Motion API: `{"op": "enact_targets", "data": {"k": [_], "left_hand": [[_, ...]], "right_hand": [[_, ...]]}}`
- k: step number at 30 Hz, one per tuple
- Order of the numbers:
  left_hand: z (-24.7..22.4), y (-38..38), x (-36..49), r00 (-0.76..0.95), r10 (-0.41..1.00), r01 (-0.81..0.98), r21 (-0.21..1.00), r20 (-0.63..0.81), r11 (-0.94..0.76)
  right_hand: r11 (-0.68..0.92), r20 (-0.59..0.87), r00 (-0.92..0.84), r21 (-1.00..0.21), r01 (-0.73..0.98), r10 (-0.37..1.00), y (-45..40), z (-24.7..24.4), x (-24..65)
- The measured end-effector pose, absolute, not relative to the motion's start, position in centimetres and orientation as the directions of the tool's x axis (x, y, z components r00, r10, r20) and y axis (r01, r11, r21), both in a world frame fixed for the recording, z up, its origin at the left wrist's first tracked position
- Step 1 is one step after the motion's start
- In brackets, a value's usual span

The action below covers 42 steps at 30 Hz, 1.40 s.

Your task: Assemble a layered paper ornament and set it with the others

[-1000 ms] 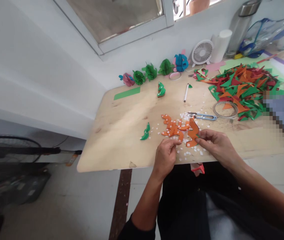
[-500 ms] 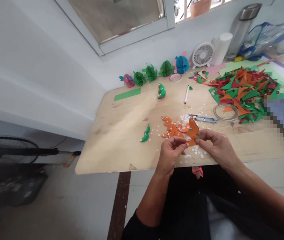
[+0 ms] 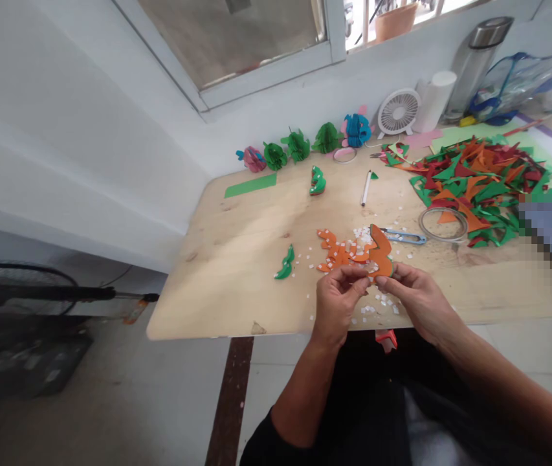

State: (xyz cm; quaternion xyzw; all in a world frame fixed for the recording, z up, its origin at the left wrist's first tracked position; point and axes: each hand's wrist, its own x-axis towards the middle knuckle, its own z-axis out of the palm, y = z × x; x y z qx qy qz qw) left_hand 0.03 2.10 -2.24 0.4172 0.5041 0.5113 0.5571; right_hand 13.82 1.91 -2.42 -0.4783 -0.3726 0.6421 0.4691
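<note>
An orange paper cutout (image 3: 381, 254) with green at its edge is pinched between my two hands above the table's near edge. My right hand (image 3: 419, 294) grips its lower right side. The fingers of my left hand (image 3: 338, 298) are closed at its lower left corner. Just behind my left hand lie more orange cutouts (image 3: 336, 251) dotted with small white squares. White squares (image 3: 367, 310) are scattered around and below my hands. A green wavy cutout (image 3: 285, 263) rests to the left, and a green stack (image 3: 318, 181) lies farther back.
Blue-handled snips (image 3: 404, 237), a tape roll (image 3: 443, 224) and a white pen (image 3: 365, 188) lie on the wooden table (image 3: 198, 278). Paper scraps (image 3: 479, 181) are heaped at right. Along the wall stand paper figures (image 3: 298, 145), a small fan (image 3: 399, 112) and a bottle (image 3: 479, 58).
The orange cutout has turned to show its broad face more. My right hand has shifted its grip to the cutout's lower edge, nearer my left hand. The view has shifted slightly.
</note>
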Motion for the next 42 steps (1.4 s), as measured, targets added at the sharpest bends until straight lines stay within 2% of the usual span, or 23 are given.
{"op": "enact_targets", "data": {"k": [3, 6, 9, 12, 18, 23, 27, 30, 34, 36, 38, 42], "left_hand": [[-2.2, 1.6, 0.0, -0.110, 0.985, 0.202, 0.973, 0.134, -0.110], [-2.4, 1.1, -0.1, -0.047, 0.892, 0.574, 0.743, 0.450, -0.345], [-2.5, 1.2, -0.3, 0.112, 0.852, 0.693, 0.574, 0.512, -0.436], [-2.5, 1.8, -0.6, 0.173, 0.871, 0.677, 0.587, 0.460, -0.444], [-1.9, 2.6, -0.8, 0.142, 0.940, 0.492, 0.802, 0.311, -0.340], [-1.6, 2.8, -0.9, 0.136, 0.954, 0.498, 0.815, 0.266, -0.298], [-1.6, 2.9, -0.9, 0.126, 0.962, 0.437, 0.857, 0.243, -0.274], [-1.6, 2.7, -0.5, 0.126, 0.956, 0.466, 0.835, 0.267, -0.294], [-1.6, 2.1, 0.2, 0.133, 0.916, 0.581, 0.720, 0.378, -0.381], [-1.6, 1.9, 0.3, 0.120, 0.907, 0.590, 0.706, 0.403, -0.392], [-1.7, 2.0, 0.3, 0.081, 0.927, 0.543, 0.763, 0.367, -0.350], [-1.9, 2.1, -0.1, 0.009, 0.984, 0.347, 0.922, 0.177, -0.169]], "right_hand": [[-0.240, -0.232, -0.058, -0.938, -0.249, 0.971, 2.1, -2.1, 13.6], [-0.221, -0.215, -0.049, -0.948, -0.228, 0.975, 2.3, -1.9, 13.4], [-0.221, -0.215, -0.050, -0.952, -0.210, 0.975, 2.3, -2.0, 13.4], [-0.248, -0.246, -0.032, -0.949, -0.193, 0.969, 2.4, -2.0, 13.6], [-0.272, -0.271, -0.034, -0.946, -0.176, 0.962, 2.4, -1.4, 13.9], [-0.283, -0.282, -0.027, -0.947, -0.151, 0.959, 2.5, -1.6, 14.1], [-0.261, -0.257, -0.045, -0.958, -0.118, 0.965, 2.5, -1.8, 14.3], [-0.233, -0.229, -0.051, -0.966, -0.115, 0.972, 2.5, -1.8, 14.5], [-0.215, -0.213, -0.032, -0.970, -0.111, 0.977, 2.5, -1.6, 14.6], [-0.223, -0.222, -0.026, -0.967, -0.124, 0.975, 2.5, -1.4, 14.5], [-0.239, -0.238, -0.022, -0.959, -0.150, 0.971, 2.5, -1.3, 14.3], [-0.264, -0.263, -0.032, -0.943, -0.204, 0.964, 2.6, -1.2, 14.1]]}}
